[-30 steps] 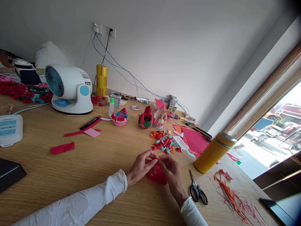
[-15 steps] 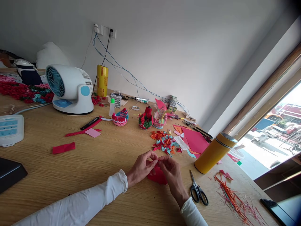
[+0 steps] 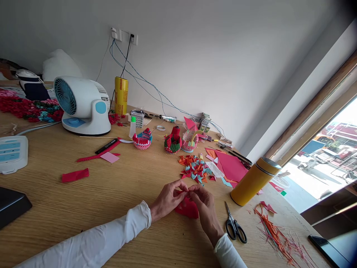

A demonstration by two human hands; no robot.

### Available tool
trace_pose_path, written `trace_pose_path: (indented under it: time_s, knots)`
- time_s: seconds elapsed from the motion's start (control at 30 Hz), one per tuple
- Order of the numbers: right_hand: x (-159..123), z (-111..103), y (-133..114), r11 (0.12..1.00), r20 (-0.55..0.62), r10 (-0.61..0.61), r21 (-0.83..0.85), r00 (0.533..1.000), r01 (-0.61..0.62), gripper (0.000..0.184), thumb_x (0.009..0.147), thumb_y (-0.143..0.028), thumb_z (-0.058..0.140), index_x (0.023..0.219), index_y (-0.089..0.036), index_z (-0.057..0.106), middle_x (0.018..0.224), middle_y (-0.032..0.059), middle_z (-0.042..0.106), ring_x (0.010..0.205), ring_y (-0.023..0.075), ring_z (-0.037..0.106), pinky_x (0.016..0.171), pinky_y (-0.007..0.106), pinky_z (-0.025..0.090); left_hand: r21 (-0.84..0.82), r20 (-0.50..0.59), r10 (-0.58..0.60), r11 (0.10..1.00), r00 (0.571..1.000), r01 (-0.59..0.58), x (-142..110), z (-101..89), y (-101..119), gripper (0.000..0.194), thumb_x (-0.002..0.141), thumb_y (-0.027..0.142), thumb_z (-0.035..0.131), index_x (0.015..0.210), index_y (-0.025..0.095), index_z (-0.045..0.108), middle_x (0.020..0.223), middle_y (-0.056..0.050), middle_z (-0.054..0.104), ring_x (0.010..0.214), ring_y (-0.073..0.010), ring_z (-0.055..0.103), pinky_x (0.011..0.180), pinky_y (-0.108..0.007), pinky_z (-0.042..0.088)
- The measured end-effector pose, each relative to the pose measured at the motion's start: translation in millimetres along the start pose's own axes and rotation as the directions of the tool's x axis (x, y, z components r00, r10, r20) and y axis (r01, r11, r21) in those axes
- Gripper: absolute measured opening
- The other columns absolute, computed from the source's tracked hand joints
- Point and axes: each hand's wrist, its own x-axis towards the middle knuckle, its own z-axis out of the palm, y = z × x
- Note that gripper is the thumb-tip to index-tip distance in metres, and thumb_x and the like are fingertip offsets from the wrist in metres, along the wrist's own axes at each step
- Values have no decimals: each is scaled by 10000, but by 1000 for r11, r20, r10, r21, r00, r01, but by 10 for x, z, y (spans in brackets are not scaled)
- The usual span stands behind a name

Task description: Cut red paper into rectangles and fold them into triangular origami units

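Next to nothing differs from half a second ago: the left hand (image 3: 168,201) and the right hand (image 3: 205,206) meet over the same spot of the wooden table (image 3: 134,193), and the scissors (image 3: 234,227) lie where they lay, just beside the right wrist. The fingertips of both hands are brought together, thumb against forefinger on each side with scarcely a gap, pinching the upper edge of the red paper (image 3: 191,209), which spreads below and between the hands, partly hidden by them; the exact grip behind the knuckles cannot be made out. Ahead of the fingers sits a pile of folded paper triangles (image 3: 195,167), with an insulated yellow tumbler (image 3: 252,184) to the right, its visible side plain. As for writing, the upright yellow roll (image 3: 121,96) carries red print and the slim black case (image 3: 106,146) pale lettering, both too small to read
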Motion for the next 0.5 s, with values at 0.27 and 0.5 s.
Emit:
trace_pose_path:
  time_s: [0.27,0.5]
  knots:
    - [8,-9,4,998,2,42,55,999,-42,286,719,-428,763,785,-166,669,723,36,686,662,174,622,616,275,487,-24,9,-23,999,1000,23,-5,15,52,161,812,300,623,844,146,587,708,8,604,490,-71,552,471,-175,446]
    - [42,-49,67,994,-34,36,104,999,-32,325,702,-450,777,845,-183,659,718,18,673,639,162,628,607,274,501,-228,-42,-108,969,993,96,46,2,-7,446,667,385,778,956,159,527,878,-36,634,545,-101,612,466,-215,499]
